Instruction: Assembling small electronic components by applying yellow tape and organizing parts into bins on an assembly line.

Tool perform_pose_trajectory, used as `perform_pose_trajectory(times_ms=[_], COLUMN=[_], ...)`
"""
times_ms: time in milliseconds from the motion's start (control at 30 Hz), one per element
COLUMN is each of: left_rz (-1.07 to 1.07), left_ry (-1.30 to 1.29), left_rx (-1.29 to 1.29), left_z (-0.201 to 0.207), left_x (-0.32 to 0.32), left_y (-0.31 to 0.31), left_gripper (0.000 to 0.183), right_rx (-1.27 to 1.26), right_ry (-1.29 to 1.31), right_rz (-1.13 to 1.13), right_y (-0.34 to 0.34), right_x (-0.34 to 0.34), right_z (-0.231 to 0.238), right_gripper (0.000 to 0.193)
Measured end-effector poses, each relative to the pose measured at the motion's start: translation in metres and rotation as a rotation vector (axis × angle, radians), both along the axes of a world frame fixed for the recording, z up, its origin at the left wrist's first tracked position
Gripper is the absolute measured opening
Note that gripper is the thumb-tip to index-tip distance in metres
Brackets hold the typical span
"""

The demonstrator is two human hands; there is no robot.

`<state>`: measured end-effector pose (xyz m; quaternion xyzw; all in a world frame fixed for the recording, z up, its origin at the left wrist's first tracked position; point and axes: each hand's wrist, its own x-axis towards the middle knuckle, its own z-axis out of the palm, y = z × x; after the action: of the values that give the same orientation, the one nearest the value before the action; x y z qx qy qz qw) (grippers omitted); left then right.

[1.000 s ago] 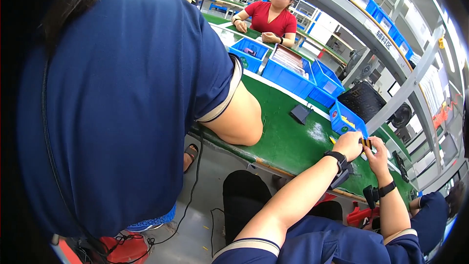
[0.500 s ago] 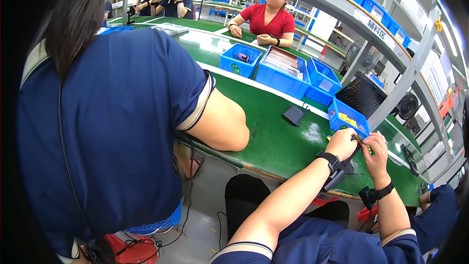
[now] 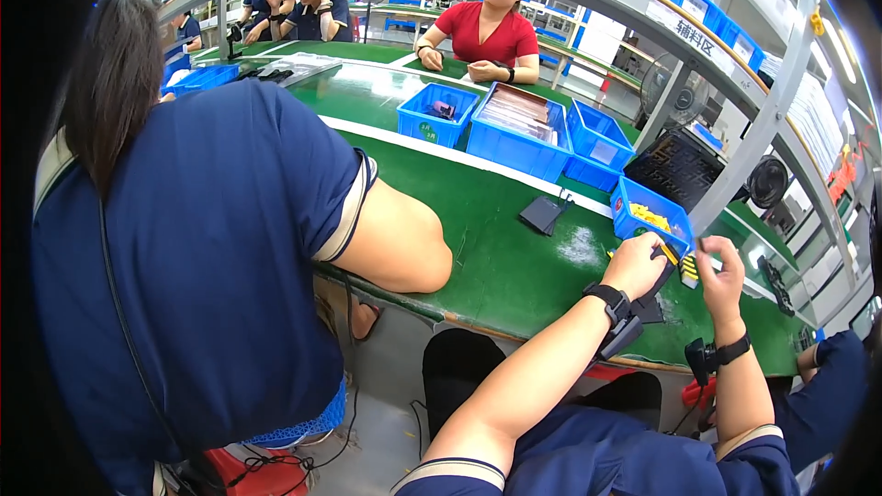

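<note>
My left hand [image 3: 634, 266] is closed around a black flat part [image 3: 654, 287] over the green table. A yellow strip [image 3: 665, 254] shows at that hand's fingertips, against the dark part. My right hand [image 3: 724, 268] is raised just to the right, apart from the left, thumb and finger brought together; anything between them is blurred and too small to name. Beneath its fingertips is a small yellow-and-black striped piece [image 3: 690, 270]. A blue bin [image 3: 678, 237] with yellow pieces [image 3: 650, 216] stands just beyond both hands. Black bands with small devices are on both wrists.
A black box-like device [image 3: 542, 215] lies left of the hands near a white powdery patch [image 3: 581, 246]. Blue bins [image 3: 519, 149] line the table's far side. A grey shelf post [image 3: 758, 142] rises at the right. A co-worker's arm [image 3: 400, 234] rests at the left.
My right hand has drawn away from the left to the right, and the striped piece now shows between them. The left hand keeps its hold. The view has shifted slightly.
</note>
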<state>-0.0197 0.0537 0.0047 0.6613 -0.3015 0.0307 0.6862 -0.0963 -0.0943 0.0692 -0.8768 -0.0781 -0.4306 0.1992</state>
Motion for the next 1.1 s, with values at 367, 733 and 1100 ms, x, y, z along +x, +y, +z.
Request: perform_pose_trajectory(times_ms=[367,733,1100], left_rz=[-0.044,0.017,-0.13], left_ry=[0.038,-0.191,-0.131], left_rx=[-0.163,0.017,-0.026], left_z=[-0.009,0.005,0.052], left_x=[0.001,-0.014,-0.001], left_y=[-0.005,0.002,-0.015], left_gripper=[0.02,0.023,0.029], right_rx=[-0.3,-0.166,-0.129], right_ry=[-0.049,-0.052,-0.284], right_rz=[0.151,0.194,0.272], right_y=[0.03,0.003,-0.018], right_x=[-0.011,-0.003,0.009], right_z=[-0.015,-0.011,0.029], right_gripper=[0.017,0.017,0.015])
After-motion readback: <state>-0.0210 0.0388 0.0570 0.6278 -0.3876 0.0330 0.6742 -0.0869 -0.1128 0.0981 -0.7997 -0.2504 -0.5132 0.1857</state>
